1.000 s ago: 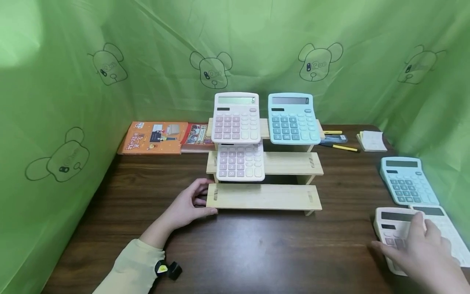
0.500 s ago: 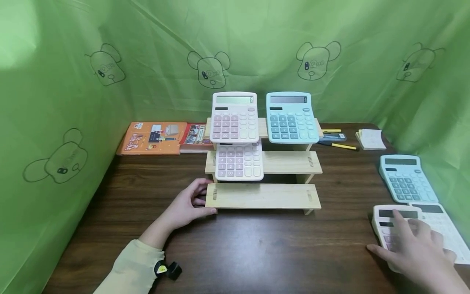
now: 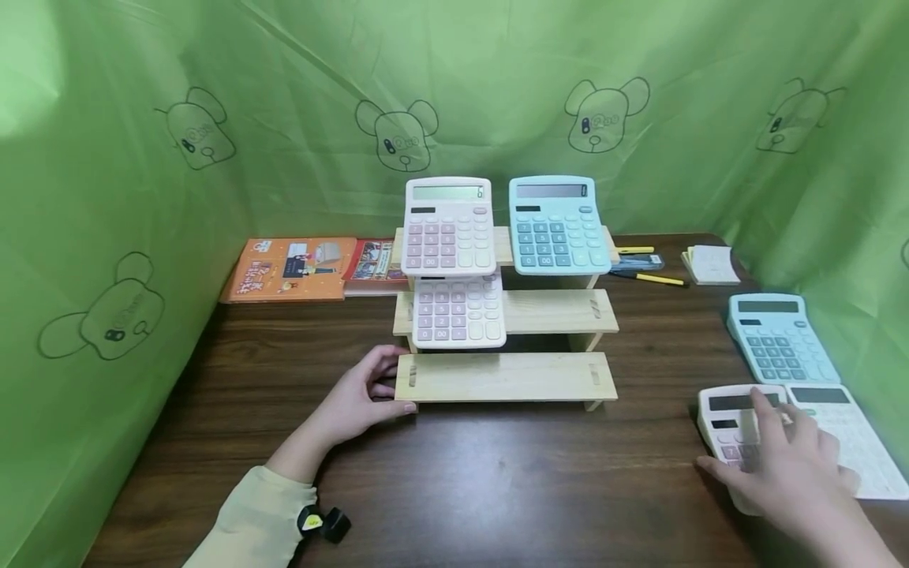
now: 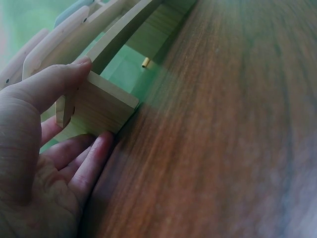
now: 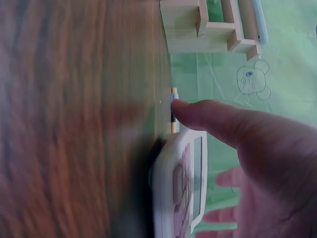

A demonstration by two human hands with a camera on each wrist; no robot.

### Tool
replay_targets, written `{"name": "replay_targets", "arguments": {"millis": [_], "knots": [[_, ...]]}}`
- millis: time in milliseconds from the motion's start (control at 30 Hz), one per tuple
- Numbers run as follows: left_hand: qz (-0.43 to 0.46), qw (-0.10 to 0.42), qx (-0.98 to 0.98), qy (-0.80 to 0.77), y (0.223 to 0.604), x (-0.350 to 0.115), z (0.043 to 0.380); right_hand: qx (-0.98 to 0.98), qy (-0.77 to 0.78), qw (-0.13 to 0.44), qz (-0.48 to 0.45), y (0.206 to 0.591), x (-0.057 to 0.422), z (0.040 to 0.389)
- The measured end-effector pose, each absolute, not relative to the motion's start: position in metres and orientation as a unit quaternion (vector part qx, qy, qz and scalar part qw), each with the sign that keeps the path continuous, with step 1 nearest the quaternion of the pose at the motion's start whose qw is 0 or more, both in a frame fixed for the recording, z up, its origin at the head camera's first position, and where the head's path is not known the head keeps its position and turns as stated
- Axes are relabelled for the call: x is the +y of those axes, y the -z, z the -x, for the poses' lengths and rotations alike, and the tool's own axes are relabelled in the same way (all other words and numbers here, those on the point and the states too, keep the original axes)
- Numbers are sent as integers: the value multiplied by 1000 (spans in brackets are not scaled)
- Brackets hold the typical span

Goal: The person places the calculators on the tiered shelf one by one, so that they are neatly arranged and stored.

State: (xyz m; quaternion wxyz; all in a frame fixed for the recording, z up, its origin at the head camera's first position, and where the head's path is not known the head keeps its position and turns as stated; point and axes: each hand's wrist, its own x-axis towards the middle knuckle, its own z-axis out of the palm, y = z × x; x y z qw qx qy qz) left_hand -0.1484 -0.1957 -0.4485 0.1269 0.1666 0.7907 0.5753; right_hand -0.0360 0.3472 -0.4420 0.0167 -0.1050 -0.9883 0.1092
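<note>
My left hand (image 3: 358, 402) grips the left end of the lowest tier of a three-tier wooden rack (image 3: 507, 377). In the left wrist view its thumb lies on the front edge and its fingers (image 4: 91, 161) reach round the end panel. My right hand (image 3: 795, 461) lies over a white-and-pink calculator (image 3: 726, 414) at the table's right, hiding most of its keys. From the right wrist view, the thumb (image 5: 210, 116) is stretched out apart from the calculator's near side (image 5: 166, 193), and the other fingers extend across its far side.
A pink calculator (image 3: 449, 225) and a blue one (image 3: 556, 225) stand on the top tier. Another pink calculator (image 3: 459, 315) rests on the middle tier. Beside my right hand lie a blue calculator (image 3: 784, 339) and a white one (image 3: 862, 450). Books (image 3: 291, 268), pens (image 3: 660, 279) and notepaper (image 3: 712, 264) lie behind.
The pink calculator under my right hand has slid a little left, away from the white one, and the hand has moved with it. My left hand keeps its hold.
</note>
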Motion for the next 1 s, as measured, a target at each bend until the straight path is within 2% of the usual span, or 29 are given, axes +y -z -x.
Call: {"name": "replay_targets", "arguments": {"millis": [267,567,833,1000], "knots": [[-164,130,795,-569,448,-196,149,-990,-93,-29,104,438,353,38],[-157,130,800,-564,447,-196,149,-992,-99,-31,79,442,340,45],[-155,139,796,-568,446,-196,149,-990,-124,5,73,434,323,56],[-149,141,798,-566,445,-195,149,-983,-171,65,20,404,295,66]]}}
